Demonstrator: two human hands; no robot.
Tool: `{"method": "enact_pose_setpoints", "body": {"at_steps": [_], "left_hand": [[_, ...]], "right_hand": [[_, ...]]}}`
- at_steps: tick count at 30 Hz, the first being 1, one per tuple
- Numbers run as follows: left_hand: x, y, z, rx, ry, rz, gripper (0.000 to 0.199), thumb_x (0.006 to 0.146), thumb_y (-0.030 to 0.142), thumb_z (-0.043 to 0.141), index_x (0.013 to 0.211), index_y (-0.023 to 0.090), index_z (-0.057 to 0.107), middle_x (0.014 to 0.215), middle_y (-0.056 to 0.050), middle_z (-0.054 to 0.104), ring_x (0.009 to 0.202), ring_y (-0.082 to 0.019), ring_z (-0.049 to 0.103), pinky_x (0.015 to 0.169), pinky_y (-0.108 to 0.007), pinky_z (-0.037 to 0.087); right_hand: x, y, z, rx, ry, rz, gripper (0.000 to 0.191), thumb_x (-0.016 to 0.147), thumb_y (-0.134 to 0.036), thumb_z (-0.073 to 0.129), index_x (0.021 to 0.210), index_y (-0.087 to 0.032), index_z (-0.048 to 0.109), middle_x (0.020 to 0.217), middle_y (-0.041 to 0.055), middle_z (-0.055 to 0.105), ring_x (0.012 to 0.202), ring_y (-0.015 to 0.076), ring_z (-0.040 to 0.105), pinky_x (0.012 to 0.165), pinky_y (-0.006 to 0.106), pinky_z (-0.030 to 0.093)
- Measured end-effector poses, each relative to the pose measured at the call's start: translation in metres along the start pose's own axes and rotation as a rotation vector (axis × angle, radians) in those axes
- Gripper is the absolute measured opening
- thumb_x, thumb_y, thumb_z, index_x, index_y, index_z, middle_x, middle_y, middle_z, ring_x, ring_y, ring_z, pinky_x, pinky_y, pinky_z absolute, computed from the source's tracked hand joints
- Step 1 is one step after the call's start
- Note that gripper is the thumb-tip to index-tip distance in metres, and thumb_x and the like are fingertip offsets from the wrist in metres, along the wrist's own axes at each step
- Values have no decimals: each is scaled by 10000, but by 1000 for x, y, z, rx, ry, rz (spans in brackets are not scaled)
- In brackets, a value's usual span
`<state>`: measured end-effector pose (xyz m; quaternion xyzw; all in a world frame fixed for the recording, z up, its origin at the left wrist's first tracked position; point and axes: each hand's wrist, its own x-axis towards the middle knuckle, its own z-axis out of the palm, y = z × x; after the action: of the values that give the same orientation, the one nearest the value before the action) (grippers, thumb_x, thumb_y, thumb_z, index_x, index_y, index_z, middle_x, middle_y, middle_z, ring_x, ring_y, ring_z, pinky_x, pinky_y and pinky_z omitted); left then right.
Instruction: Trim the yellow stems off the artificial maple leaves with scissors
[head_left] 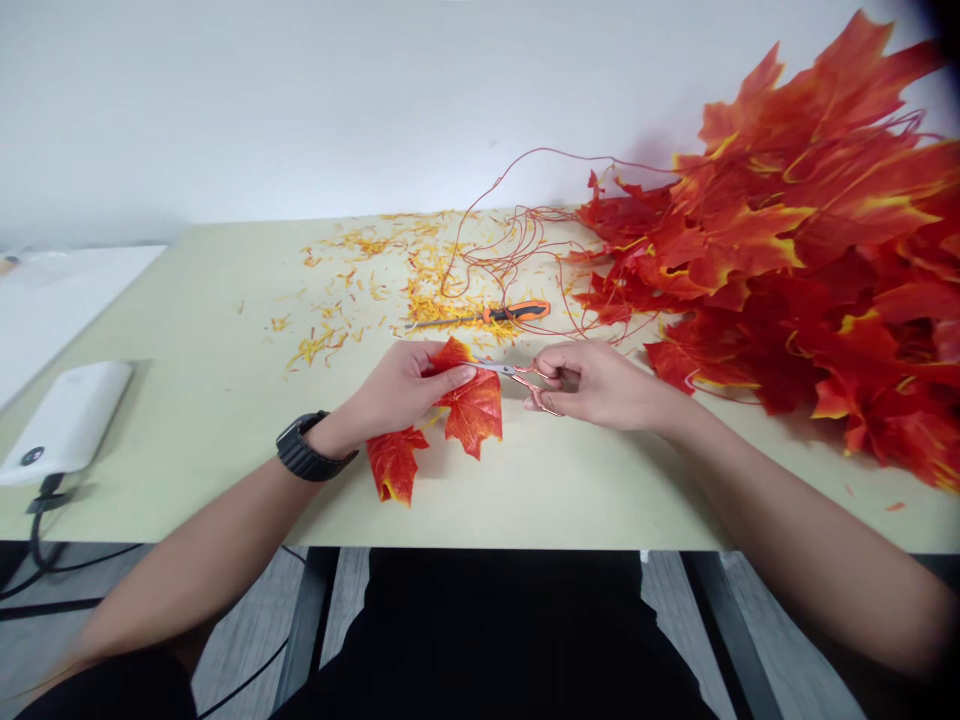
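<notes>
Between the thumb and fingers of my left hand (409, 385) is a red artificial maple leaf (476, 415) with yellow edges. Another part of leaf, or a second leaf (395, 465), hangs below that hand; whether the two are joined I cannot tell. My right hand (589, 385) has its fingers in the handles of small scissors (517, 372) with rose-gold loops. Their blades reach left to the leaf's upper edge, close to my left thumb. The blade tips are partly hidden by the leaf and thumb.
Behind my hands lies an orange-and-black-handled screwdriver (517, 312) amid yellow and orange clippings (431, 285). Thin red cords (517, 245) run to a large heap of red maple leaves (787, 250) at right. A white power bank (71, 420) with a cable sits at left.
</notes>
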<state>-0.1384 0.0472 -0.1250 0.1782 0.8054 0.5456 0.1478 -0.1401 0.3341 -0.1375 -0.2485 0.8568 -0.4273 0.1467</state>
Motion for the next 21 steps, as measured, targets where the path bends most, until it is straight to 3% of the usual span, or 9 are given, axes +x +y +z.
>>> {"method": "enact_pose_setpoints", "body": {"at_steps": [8, 15, 21], "left_hand": [[0, -2, 1, -35, -21, -20, 388, 935, 491, 756, 905, 104, 780, 866, -54, 771, 717, -104, 627, 670, -213, 480], [-1, 1, 0, -6, -22, -27, 388, 942, 483, 742, 855, 105, 756, 806, -35, 734, 681, -89, 583, 636, -204, 439], [-1, 2, -1, -1, -25, -35, 373, 943, 476, 735, 885, 109, 773, 821, -36, 739, 693, -94, 591, 653, -210, 455]], "right_hand": [[0, 0, -1, 28, -3, -15, 492, 879, -391, 766, 713, -219, 335, 675, -40, 422, 618, 98, 456, 563, 280, 260], [0, 3, -2, 12, 18, -5, 498, 863, -397, 777, 690, -210, 349, 652, -41, 409, 610, 98, 403, 573, 290, 245], [0, 0, -2, 83, -22, 48, 399, 859, -380, 747, 687, -214, 428, 674, -1, 590, 770, 184, 689, 587, 274, 343]]}}
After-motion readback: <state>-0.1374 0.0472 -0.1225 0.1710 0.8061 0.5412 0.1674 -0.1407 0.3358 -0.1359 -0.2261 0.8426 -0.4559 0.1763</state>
